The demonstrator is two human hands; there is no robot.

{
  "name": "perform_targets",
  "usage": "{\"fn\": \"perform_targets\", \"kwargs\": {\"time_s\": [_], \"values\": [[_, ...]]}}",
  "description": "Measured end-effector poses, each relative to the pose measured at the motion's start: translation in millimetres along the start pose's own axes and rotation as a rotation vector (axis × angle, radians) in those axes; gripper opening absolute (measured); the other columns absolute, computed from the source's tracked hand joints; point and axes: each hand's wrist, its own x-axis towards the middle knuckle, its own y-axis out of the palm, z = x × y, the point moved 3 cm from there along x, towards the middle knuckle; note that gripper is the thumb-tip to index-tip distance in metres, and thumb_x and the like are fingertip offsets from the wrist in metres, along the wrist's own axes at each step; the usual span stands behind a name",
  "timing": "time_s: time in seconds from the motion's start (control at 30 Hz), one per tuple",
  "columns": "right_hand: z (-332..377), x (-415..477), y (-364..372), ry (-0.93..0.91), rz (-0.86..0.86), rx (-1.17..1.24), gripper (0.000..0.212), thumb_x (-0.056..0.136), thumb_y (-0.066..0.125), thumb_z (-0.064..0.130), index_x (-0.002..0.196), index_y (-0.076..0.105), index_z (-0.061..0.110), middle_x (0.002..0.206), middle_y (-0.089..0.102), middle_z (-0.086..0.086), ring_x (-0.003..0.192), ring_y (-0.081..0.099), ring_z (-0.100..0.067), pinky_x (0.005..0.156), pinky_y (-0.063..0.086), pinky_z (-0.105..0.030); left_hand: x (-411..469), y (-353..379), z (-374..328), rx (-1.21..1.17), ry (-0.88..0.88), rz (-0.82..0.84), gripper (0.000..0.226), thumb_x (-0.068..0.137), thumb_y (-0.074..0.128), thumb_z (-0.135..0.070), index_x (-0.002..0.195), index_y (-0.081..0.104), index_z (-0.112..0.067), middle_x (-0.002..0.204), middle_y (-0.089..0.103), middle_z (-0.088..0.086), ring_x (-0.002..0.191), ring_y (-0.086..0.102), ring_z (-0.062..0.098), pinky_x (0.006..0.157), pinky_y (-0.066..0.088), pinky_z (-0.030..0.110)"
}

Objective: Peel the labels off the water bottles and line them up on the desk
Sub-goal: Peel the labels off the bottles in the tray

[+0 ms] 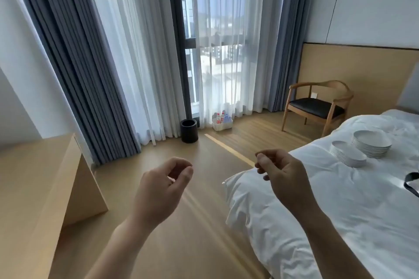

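Several water bottles (220, 118) with red labels stand in a white basket (223, 126) on the floor by the sheer curtain, far ahead of me. The light wooden desk (34, 165) is at my left. My left hand (162, 190) hovers over the floor with curled fingers and holds nothing. My right hand (282, 176) is raised at the bed's corner, fingers loosely curled, also holding nothing. Both hands are far from the bottles.
A black bin (189, 130) stands left of the basket. A bed (317, 199) with white sheets fills the right, bearing two stacks of white plates (362, 147) and a dark strap (411, 184). A wooden chair (317, 106) stands by the far wall.
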Motion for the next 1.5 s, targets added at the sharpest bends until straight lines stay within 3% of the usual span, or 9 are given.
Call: {"fn": "perform_targets", "kwargs": {"time_s": [0.2, 0.43, 0.57, 0.67, 0.8, 0.97, 1.13, 1.4, 1.5], "values": [[-22.7, 125.2, 46.4, 0.005, 0.054, 0.072, 0.019, 0.087, 0.057, 0.014, 0.076, 0.061, 0.030, 0.075, 0.069, 0.000, 0.070, 0.066, -0.014, 0.065, 0.054, -0.024, 127.0, 5.5, 37.8, 0.006, -0.003, -0.057, 0.019, 0.085, 0.063, -0.025, 0.079, 0.059, -0.043, 0.076, 0.070, -0.013, 0.074, 0.066, 0.006, 0.068, 0.058, 0.034], [-70.5, 244.4, 131.3, 0.051, 0.106, 0.027, 0.016, 0.087, 0.058, 0.014, 0.078, 0.063, 0.027, 0.074, 0.069, -0.001, 0.071, 0.066, -0.011, 0.060, 0.054, -0.017, 244.4, 22.9, 132.3, -0.071, -0.115, -0.085, 0.022, 0.085, 0.063, -0.019, 0.076, 0.063, -0.039, 0.071, 0.071, -0.009, 0.069, 0.067, 0.007, 0.071, 0.058, 0.037], [-93.0, 320.6, 189.3, 0.066, 0.077, 0.008, 0.013, 0.087, 0.058, 0.016, 0.079, 0.063, 0.026, 0.074, 0.069, -0.001, 0.066, 0.065, -0.013, 0.062, 0.054, -0.022, 326.9, 30.1, 194.8, -0.112, -0.117, -0.059, 0.016, 0.085, 0.063, -0.028, 0.076, 0.064, -0.042, 0.080, 0.071, -0.019, 0.071, 0.068, 0.009, 0.072, 0.058, 0.041], [-97.8, 378.1, 234.0, 0.109, 0.074, 0.004, 0.009, 0.085, 0.059, 0.018, 0.081, 0.063, 0.025, 0.075, 0.068, -0.001, 0.064, 0.063, -0.007, 0.065, 0.054, -0.026, 391.9, 27.7, 236.9, -0.158, -0.145, -0.064, 0.013, 0.083, 0.063, -0.031, 0.075, 0.065, -0.041, 0.078, 0.071, -0.016, 0.071, 0.068, 0.011, 0.074, 0.057, 0.042], [-107.2, 461.7, 275.4, 0.163, -0.003, -0.011, 0.009, 0.086, 0.059, 0.018, 0.082, 0.064, 0.025, 0.077, 0.068, 0.001, 0.066, 0.063, -0.007, 0.064, 0.053, -0.022, 496.9, 39.4, 282.2, -0.215, -0.164, 0.025, 0.016, 0.086, 0.062, -0.023, 0.076, 0.065, -0.035, 0.081, 0.070, -0.012, 0.069, 0.065, 0.010, 0.076, 0.056, 0.040], [-142.3, 549.4, 289.9, 0.243, -0.109, -0.024, 0.007, 0.085, 0.060, 0.019, 0.086, 0.066, 0.022, 0.080, 0.068, -0.001, 0.069, 0.063, -0.010, 0.069, 0.054, -0.027, 609.0, 84.0, 310.1, -0.263, -0.104, 0.130, 0.012, 0.086, 0.061, -0.016, 0.079, 0.068, -0.023, 0.078, 0.070, -0.009, 0.064, 0.062, 0.006, 0.070, 0.052, 0.030], [-217.6, 635.0, 300.3, 0.327, -0.168, -0.003, 0.009, 0.083, 0.062, 0.014, 0.081, 0.065, 0.023, 0.076, 0.068, -0.004, 0.066, 0.062, -0.015, 0.063, 0.052, -0.027, 697.9, 158.4, 343.3, -0.191, -0.095, 0.249, 0.011, 0.086, 0.062, -0.015, 0.081, 0.069, -0.022, 0.072, 0.071, -0.005, 0.067, 0.063, 0.004, 0.065, 0.048, 0.014], [-300.9, 838.7, 293.0, 0.316, -0.071, 0.007, 0.008, 0.083, 0.060, 0.021, 0.081, 0.063, 0.028, 0.082, 0.069, -0.002, 0.075, 0.065, -0.015, 0.070, 0.054, -0.029, 870.2, 257.0, 368.5, -0.134, -0.134, 0.212, 0.015, 0.085, 0.062, -0.014, 0.078, 0.069, -0.024, 0.070, 0.071, -0.002, 0.062, 0.062, 0.009, 0.071, 0.054, 0.034], [-333.1, 897.3, 283.5, 0.349, -0.047, -0.018, 0.006, 0.083, 0.060, 0.021, 0.083, 0.064, 0.026, 0.081, 0.069, -0.002, 0.078, 0.066, -0.020, 0.071, 0.054, -0.031, 923.4, 295.0, 381.0, -0.114, -0.174, 0.221, 0.015, 0.086, 0.062, -0.016, 0.077, 0.069, -0.025, 0.074, 0.072, -0.006, 0.062, 0.062, 0.006, 0.072, 0.054, 0.034]]}}
